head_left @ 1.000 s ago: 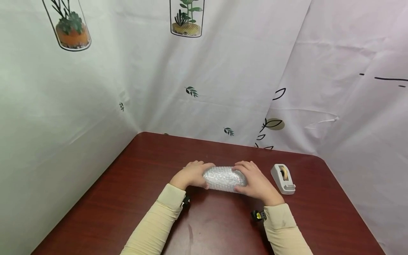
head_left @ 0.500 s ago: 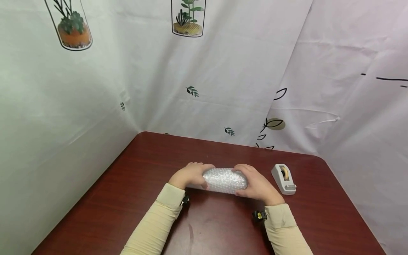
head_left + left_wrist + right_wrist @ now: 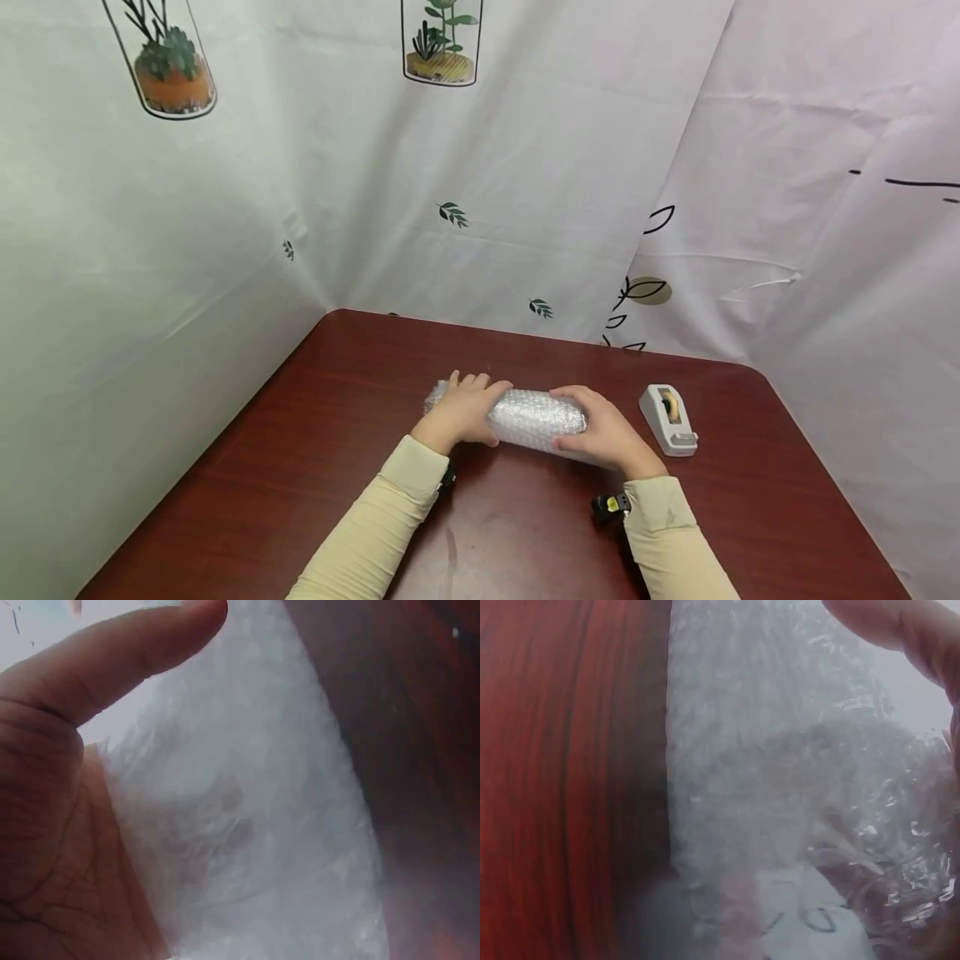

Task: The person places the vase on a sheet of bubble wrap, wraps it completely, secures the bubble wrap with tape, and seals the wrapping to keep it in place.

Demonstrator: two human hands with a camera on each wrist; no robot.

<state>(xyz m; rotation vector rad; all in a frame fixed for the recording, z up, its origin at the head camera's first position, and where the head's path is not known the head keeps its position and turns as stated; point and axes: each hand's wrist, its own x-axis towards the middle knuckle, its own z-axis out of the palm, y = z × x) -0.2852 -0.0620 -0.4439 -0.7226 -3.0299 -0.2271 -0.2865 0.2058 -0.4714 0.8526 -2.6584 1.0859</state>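
A bubble-wrap roll (image 3: 536, 419) lies sideways between both hands, low over or on the table; which one is unclear. My left hand (image 3: 463, 412) grips its left part from above, and a crumpled end of the wrap shows beyond the fingers. In the left wrist view the thumb (image 3: 120, 664) lies across the clear bubble wrap (image 3: 247, 787). My right hand (image 3: 600, 427) holds the right end, thumb in front and fingers over the back. Through the wrap (image 3: 757, 712) in the right wrist view, something white with dark marks shows blurred; its kind is hidden.
A white tape dispenser (image 3: 668, 420) with a tape roll stands right of my right hand. The dark red table (image 3: 315, 467) has its far edge against a white printed curtain (image 3: 375, 167), with more white cloth at both sides.
My left hand has shifted slightly right and away, its fingertips spreading more. The roll now slants down to the right, and its crumpled left end shows behind the left hand.
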